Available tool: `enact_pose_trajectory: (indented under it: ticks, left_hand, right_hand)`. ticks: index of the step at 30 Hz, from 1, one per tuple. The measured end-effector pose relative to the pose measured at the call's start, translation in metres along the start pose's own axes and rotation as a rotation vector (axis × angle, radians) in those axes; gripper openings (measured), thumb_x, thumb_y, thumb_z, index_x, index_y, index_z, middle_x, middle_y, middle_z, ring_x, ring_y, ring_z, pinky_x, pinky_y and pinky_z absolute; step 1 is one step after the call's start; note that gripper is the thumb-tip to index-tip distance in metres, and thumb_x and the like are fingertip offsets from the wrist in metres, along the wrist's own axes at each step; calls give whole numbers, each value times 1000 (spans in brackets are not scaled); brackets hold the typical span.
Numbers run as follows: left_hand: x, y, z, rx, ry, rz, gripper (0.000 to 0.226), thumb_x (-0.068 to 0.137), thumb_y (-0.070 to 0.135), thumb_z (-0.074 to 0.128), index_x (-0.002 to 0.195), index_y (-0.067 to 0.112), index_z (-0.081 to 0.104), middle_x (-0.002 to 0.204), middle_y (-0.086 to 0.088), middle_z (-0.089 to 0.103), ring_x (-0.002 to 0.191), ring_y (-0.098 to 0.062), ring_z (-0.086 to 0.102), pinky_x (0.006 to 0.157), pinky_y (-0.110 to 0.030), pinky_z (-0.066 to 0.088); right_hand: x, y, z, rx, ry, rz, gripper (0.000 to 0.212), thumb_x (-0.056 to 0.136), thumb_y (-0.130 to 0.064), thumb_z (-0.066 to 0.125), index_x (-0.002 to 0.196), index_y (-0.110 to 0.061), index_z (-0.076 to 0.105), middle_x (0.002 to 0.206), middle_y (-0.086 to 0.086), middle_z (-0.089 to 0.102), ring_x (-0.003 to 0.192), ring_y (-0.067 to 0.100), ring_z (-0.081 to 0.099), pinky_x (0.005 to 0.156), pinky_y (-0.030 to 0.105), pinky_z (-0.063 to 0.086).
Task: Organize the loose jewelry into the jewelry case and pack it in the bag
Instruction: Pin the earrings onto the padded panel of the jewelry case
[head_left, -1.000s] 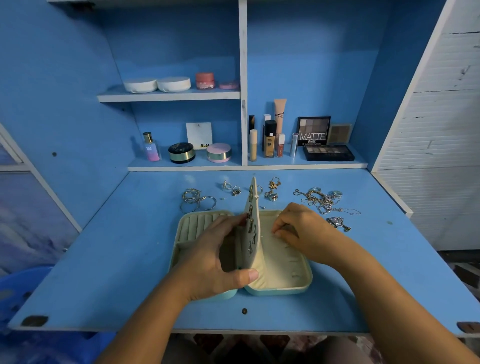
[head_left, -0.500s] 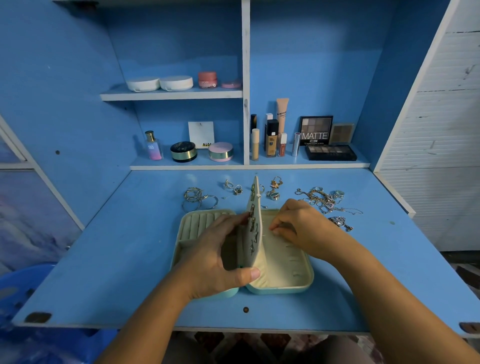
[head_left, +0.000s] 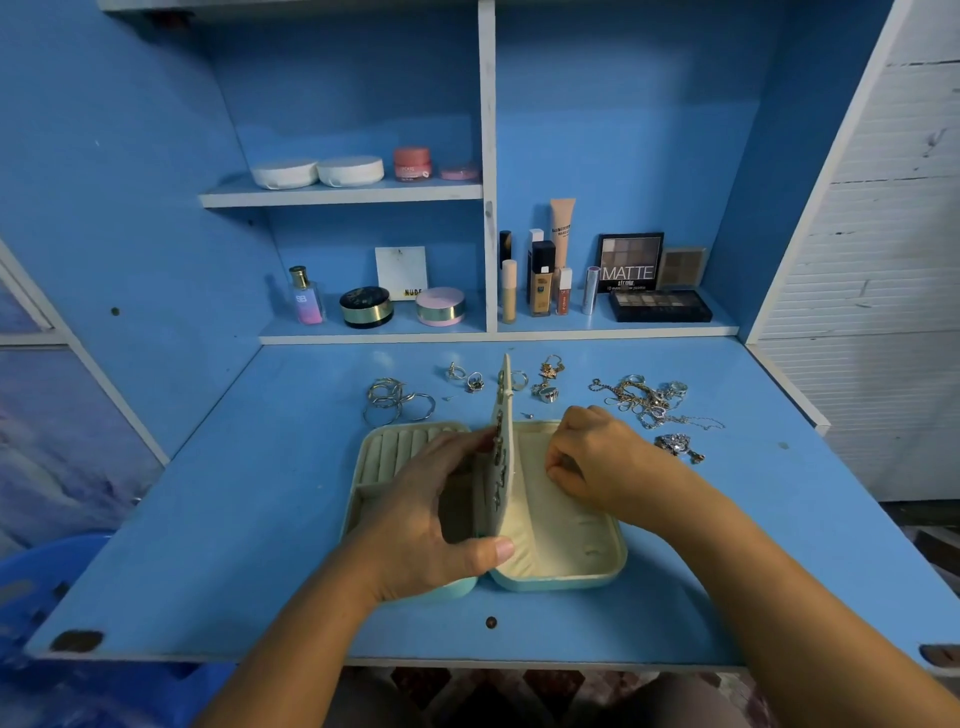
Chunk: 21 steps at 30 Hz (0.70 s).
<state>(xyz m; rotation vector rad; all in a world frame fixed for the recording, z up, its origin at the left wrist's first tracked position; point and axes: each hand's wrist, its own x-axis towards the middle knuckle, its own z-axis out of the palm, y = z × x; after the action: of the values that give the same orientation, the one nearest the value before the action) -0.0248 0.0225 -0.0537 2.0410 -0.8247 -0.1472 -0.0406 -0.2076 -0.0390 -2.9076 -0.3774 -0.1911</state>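
The jewelry case (head_left: 597, 574), teal outside and cream inside, lies open on the blue desk (head_left: 208, 519). Its middle flap (head_left: 506, 415) stands upright with several earrings pinned on its left face. My left hand (head_left: 426, 525) grips this flap, fingers on the left face and thumb at the near bottom edge. My right hand (head_left: 597, 462) hovers over the case's right half, fingertips pinched on something too small to make out. Loose jewelry lies behind the case: bangles (head_left: 397, 405), rings (head_left: 465, 376), gold pieces (head_left: 548, 382), a chain pile (head_left: 644, 397), a sparkly pendant (head_left: 678, 447).
Shelves at the back hold cosmetics: a perfume bottle (head_left: 307, 296), compacts (head_left: 366, 306), foundation tubes (head_left: 540, 278) and eyeshadow palettes (head_left: 660, 304). A white slatted wall (head_left: 883, 260) rises on the right. A blue plastic tub (head_left: 31, 587) sits below the desk's left edge.
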Motion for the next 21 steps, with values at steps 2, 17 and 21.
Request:
enact_pose_trajectory:
  ticks: [2,17,21]
  left_hand:
    - [0,2,-1,-17,0,12,83,60,58,71,137,42,42,134,10,50,128,-6,46,107,-34,43]
    - [-1,6,-1,-20,-7,19,80,60,58,70,133,42,41,130,10,51,124,-4,48,99,-15,42]
    - [-1,5,-2,-23,-17,5,83,61,57,70,137,38,43,131,11,51,125,-7,49,102,-27,45]
  right_hand:
    - [0,0,5,37,70,16,17,94,-22,50,97,-12,63,105,2,52,95,17,47,87,30,43]
    - [7,-42,18,1060,223,365,21,95,-28,53,90,-10,62,76,10,63,67,10,52,71,33,48]
    - [2,-26,14,600,246,300,13,94,-24,52,90,-17,61,88,-7,58,79,8,51,69,17,40]
